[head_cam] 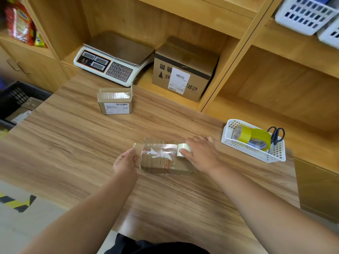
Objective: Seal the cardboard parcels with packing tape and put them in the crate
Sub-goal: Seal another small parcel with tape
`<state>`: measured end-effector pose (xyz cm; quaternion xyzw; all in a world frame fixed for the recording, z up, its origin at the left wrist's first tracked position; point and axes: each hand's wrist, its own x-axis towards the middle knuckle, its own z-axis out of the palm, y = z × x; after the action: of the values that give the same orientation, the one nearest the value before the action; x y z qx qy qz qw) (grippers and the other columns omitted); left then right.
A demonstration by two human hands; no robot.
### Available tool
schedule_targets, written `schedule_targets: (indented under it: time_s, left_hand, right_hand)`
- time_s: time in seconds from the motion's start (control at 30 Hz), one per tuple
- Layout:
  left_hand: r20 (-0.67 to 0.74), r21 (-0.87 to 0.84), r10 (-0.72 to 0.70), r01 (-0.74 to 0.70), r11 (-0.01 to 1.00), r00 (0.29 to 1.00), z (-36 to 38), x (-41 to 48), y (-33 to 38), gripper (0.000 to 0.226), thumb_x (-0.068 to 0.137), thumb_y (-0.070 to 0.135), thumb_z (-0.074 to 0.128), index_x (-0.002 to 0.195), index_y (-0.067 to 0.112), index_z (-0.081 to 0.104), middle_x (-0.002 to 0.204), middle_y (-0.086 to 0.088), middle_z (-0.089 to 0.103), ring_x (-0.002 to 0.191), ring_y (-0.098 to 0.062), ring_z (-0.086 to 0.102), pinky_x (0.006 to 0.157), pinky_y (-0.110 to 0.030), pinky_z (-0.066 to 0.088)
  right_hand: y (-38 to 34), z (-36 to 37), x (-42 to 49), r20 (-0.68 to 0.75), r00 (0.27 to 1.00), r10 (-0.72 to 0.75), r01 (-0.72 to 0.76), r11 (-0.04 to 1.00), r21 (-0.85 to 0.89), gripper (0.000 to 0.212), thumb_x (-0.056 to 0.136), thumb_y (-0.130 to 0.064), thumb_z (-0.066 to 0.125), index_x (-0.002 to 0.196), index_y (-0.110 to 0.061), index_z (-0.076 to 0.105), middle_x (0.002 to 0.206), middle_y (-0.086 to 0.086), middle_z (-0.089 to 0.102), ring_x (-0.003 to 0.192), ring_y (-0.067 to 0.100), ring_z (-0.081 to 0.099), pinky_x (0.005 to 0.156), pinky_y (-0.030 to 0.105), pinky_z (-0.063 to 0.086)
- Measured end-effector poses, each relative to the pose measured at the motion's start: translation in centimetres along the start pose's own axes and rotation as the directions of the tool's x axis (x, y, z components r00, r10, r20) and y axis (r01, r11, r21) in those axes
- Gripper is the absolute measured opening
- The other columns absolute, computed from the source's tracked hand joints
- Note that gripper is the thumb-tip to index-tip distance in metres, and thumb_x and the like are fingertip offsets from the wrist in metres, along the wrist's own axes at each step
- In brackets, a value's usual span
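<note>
A flat cardboard parcel (161,162) lies on the wooden table in front of me. My right hand (200,153) grips a roll of clear packing tape (182,149) at the parcel's right end. A strip of tape runs from the roll leftward across the parcel's top. My left hand (125,163) pinches the strip's free end (136,146) just past the parcel's left edge. A second small parcel (115,103) with a white label stands further back. A dark crate (16,101) with a box inside sits off the table's left edge.
A white basket (255,149) at the right holds yellow tape rolls (256,138) and scissors (276,134). A weighing scale (113,61) and a bigger labelled carton (183,70) sit on the shelf behind. White baskets (308,13) hang at the top right.
</note>
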<state>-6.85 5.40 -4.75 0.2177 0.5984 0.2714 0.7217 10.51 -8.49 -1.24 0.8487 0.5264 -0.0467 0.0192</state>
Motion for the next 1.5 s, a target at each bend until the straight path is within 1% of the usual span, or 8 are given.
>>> schedule_targets:
  time_s: [0.17,0.23,0.4,0.53,0.63,1.07,1.27,1.5]
  left_hand:
    - [-0.068,-0.041,-0.031,0.028,0.999,0.997,0.0,0.9,-0.1,0.018,0.091,0.007,0.061,0.074,0.010,0.058,0.038,0.011,0.051,0.030,0.002,0.043,0.035,-0.009,0.034]
    - [-0.094,-0.062,-0.066,0.060,0.996,0.993,0.2,1.4,-0.2,0.006,0.088,0.008,0.065,0.084,0.004,0.065,0.050,0.003,0.057,0.031,0.003,0.046,0.036,-0.009,0.037]
    - [-0.099,-0.100,-0.044,0.034,0.994,0.994,0.2,2.0,-0.4,0.027,0.088,0.008,0.066,0.111,-0.005,0.065,0.066,0.001,0.056,0.043,0.001,0.051,0.045,-0.008,0.041]
    - [-0.108,-0.070,-0.068,0.061,0.996,0.992,0.0,2.6,-0.6,0.008,0.087,0.011,0.068,0.089,0.003,0.066,0.065,0.002,0.052,0.054,-0.006,0.044,0.044,-0.009,0.038]
    - [-0.124,-0.056,-0.070,0.063,0.996,0.990,0.1,3.0,-0.8,0.017,0.087,0.011,0.068,0.072,0.009,0.060,0.063,0.001,0.050,0.049,-0.004,0.044,0.045,-0.010,0.038]
    - [-0.167,-0.036,-0.122,0.118,0.992,0.978,0.0,4.0,-1.2,0.017,0.083,0.012,0.071,0.068,0.011,0.061,0.068,0.001,0.056,0.058,-0.008,0.048,0.058,-0.016,0.041]
    - [-0.200,0.053,-0.136,0.149,0.987,0.970,0.3,4.6,-1.8,0.009,0.077,0.009,0.071,0.070,0.010,0.067,0.066,0.001,0.059,0.054,-0.010,0.048,0.053,-0.020,0.040]
    - [-0.184,0.278,-0.061,0.111,0.954,0.981,0.6,5.5,-2.6,0.010,0.082,0.019,0.072,0.077,0.010,0.071,0.067,-0.001,0.065,0.061,-0.015,0.059,0.064,-0.025,0.048]
  right_hand:
    - [-0.3,0.4,1.0,0.063,0.998,0.005,-0.002,0.999,-0.044,0.043,0.096,-0.058,0.027,0.107,-0.025,0.052,0.100,-0.005,0.058,0.101,0.019,0.047,0.080,0.032,0.018]
    - [-0.4,0.5,1.3,0.065,0.998,0.002,0.001,0.999,-0.049,0.049,0.093,-0.060,0.021,0.104,-0.025,0.053,0.097,-0.004,0.059,0.100,0.019,0.048,0.079,0.033,0.018]
    - [-0.6,0.4,1.7,0.082,0.997,-0.017,0.020,0.999,-0.034,0.037,0.096,-0.054,0.030,0.100,-0.024,0.052,0.094,-0.005,0.058,0.097,0.018,0.048,0.082,0.033,0.021]
    - [-0.9,0.4,1.9,0.092,0.996,-0.018,0.022,0.999,-0.040,0.043,0.093,-0.057,0.024,0.099,-0.025,0.052,0.092,-0.005,0.058,0.096,0.018,0.048,0.084,0.033,0.022]
    - [-1.0,0.4,2.3,0.112,0.994,-0.017,0.020,1.000,-0.024,0.037,0.096,-0.054,0.030,0.096,-0.024,0.051,0.093,-0.005,0.058,0.097,0.018,0.047,0.085,0.033,0.023]
    - [-1.8,0.2,2.8,0.128,0.991,-0.043,0.048,0.998,-0.037,0.034,0.093,-0.051,0.034,0.092,-0.026,0.056,0.090,-0.007,0.061,0.091,0.016,0.048,0.072,0.029,0.011]
    - [-2.0,0.4,3.0,0.127,0.991,-0.044,0.054,0.996,-0.077,0.063,0.073,-0.060,0.001,0.089,-0.025,0.051,0.088,-0.007,0.060,0.091,0.017,0.050,0.071,0.031,0.011]
    - [-2.0,0.8,3.1,0.119,0.993,-0.026,0.035,0.997,-0.073,0.064,0.071,-0.059,-0.001,0.091,-0.026,0.050,0.091,-0.007,0.061,0.089,0.016,0.048,0.070,0.030,0.010]
